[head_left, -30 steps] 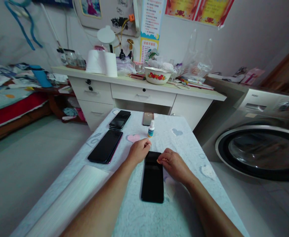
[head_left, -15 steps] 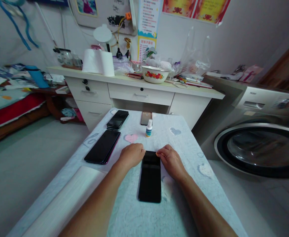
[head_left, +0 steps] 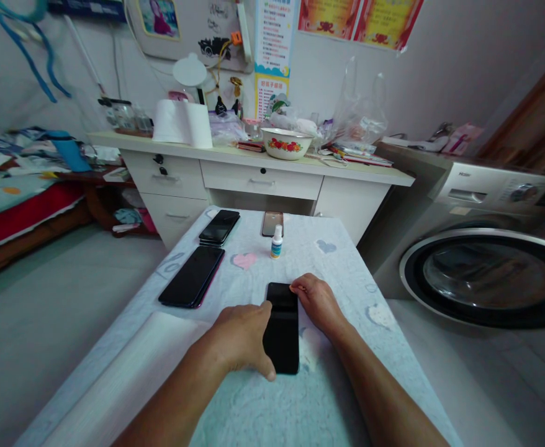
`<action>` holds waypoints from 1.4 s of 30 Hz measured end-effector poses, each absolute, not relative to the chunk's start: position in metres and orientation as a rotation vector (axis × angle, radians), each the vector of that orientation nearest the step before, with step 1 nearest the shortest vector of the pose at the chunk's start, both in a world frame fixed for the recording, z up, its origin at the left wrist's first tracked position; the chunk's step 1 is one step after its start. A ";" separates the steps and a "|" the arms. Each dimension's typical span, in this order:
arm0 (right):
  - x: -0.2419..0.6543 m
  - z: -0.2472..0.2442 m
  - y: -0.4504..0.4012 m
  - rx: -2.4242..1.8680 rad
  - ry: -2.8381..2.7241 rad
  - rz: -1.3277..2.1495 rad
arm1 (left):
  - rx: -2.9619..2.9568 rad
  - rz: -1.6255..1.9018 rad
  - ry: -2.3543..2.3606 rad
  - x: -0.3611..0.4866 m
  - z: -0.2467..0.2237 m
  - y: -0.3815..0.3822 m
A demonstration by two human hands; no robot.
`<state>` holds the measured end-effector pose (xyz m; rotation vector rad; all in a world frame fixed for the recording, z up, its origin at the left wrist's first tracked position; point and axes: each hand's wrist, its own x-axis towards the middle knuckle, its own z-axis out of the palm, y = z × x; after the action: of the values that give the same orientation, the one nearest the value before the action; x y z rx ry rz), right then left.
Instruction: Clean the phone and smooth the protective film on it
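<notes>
A black phone [head_left: 284, 329] lies flat on the patterned tablecloth in front of me. At its left edge is my left hand [head_left: 244, 335], thumb and fingers spread apart, the thumb near the bottom left corner. My right hand [head_left: 316, 301] is closed at the top right corner, fingertips pinched on something too small to make out. Beyond the phone stands a small white spray bottle [head_left: 277, 243], with a brownish phone [head_left: 272, 223] behind it. To the left lie a large black phone stack [head_left: 192, 276] and another stack of phones [head_left: 220, 226].
A white roll or sheet [head_left: 133, 379] lies along the table's left side. Behind the table is a white desk [head_left: 263, 180] bearing a floral bowl [head_left: 285, 144] and paper rolls [head_left: 182, 123]. A washing machine [head_left: 486, 242] stands at right.
My left hand has left the phone's top left corner, moved down along its left side and opened. My right hand stays at the top right corner. The view has shifted slightly.
</notes>
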<state>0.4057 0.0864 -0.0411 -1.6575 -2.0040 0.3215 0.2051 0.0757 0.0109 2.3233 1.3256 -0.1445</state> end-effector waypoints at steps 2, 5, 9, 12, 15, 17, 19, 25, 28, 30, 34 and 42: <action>0.406 -0.042 0.086 -1.638 -2.006 0.320 | 2.313 -0.136 1.348 0.205 0.008 0.067; 0.407 -0.042 0.086 -1.621 -2.006 0.328 | 2.318 -0.146 1.376 0.205 0.003 0.058; 0.409 -0.043 0.087 -1.621 -1.982 0.372 | 2.382 -0.063 1.327 0.203 -0.003 0.052; 0.413 -0.044 0.088 -1.626 -1.951 0.392 | 2.437 -0.044 1.307 0.199 -0.006 0.053; 0.418 -0.044 0.089 -1.652 -1.934 0.373 | 2.469 -0.018 1.298 0.195 -0.007 0.059; 0.422 -0.043 0.089 -1.694 -1.916 0.351 | 2.497 0.019 1.299 0.192 -0.009 0.065; 0.424 -0.043 0.088 -1.735 -1.893 0.340 | 2.508 0.033 1.371 0.189 -0.010 0.070; 0.422 -0.046 0.082 -1.801 -1.823 0.268 | 2.432 0.057 1.651 0.186 -0.021 0.078; 0.418 -0.044 0.078 -1.801 -1.856 0.291 | 2.370 0.177 1.633 0.184 -0.031 0.080; 0.414 -0.040 0.075 -1.777 -1.899 0.332 | 2.316 0.282 1.599 0.184 -0.038 0.081; 0.403 -0.034 0.069 -1.686 -2.013 0.414 | 2.222 0.498 1.595 0.183 -0.049 0.084; 0.378 -0.036 0.059 -1.484 -2.146 0.493 | 2.082 0.849 1.540 0.184 -0.062 0.094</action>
<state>0.3780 0.0587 -0.0357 -1.4842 -2.1462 0.4930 0.1841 0.0937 -0.0625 2.0824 1.5396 0.8491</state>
